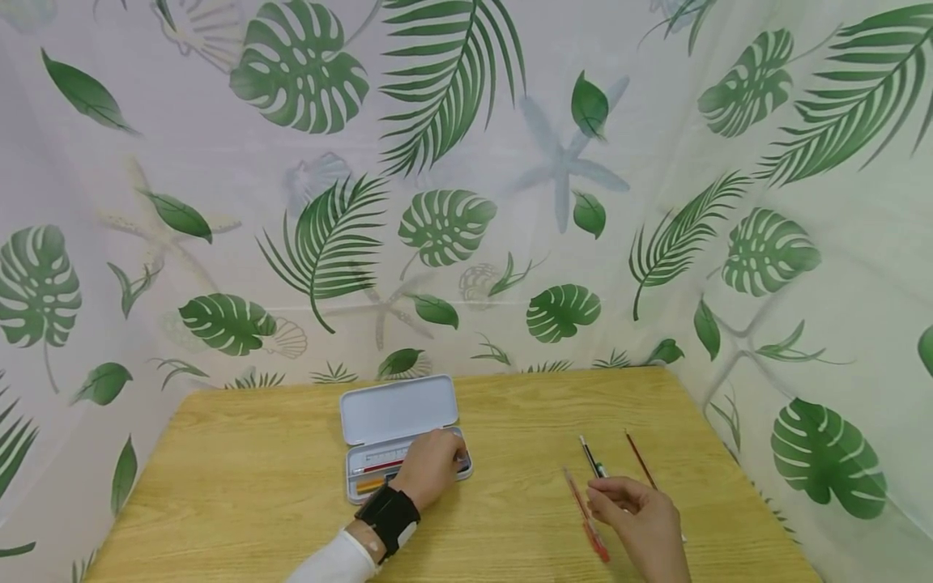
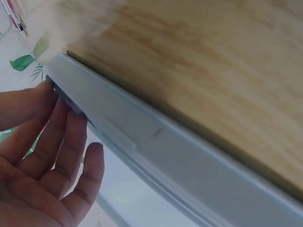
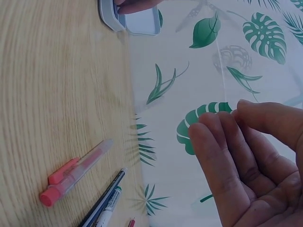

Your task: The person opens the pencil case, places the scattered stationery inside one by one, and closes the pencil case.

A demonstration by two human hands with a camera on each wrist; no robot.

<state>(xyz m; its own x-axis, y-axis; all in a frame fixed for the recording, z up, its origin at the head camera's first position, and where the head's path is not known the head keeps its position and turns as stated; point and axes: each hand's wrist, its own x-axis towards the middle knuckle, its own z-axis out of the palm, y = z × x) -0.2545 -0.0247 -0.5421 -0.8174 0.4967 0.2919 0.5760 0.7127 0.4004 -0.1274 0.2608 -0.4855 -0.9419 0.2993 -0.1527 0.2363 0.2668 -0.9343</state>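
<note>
Nearest the camera, the right hand (image 1: 641, 520) hangs over the right part of the counter (image 1: 219, 453), toward its near edge. Its fingers are relaxed and slightly bent, thumb tip close to the index tip; whether the two meet cannot be told. No object shows between them. Close by lie a red pen (image 3: 75, 175), a dark pencil (image 3: 106, 195), a white pen (image 3: 109, 208) and a dark red pencil (image 1: 641, 460), spread out presumably so that each can be taken singly.

A pencil case (image 2: 189, 161) rests left of the counter's middle, its lid (image 1: 399, 409) tilted back near the far edge, which in my judgement frees the contents for reaching. A ruler (image 1: 386, 455) and a yellow item (image 1: 369, 486) lie inside, lengthwise. At the case's right end, the left hand (image 1: 432, 467) has thumb and fingertips drawn together, apparently clamped on a dark item (image 2: 66, 98); its kind cannot be determined.
</note>
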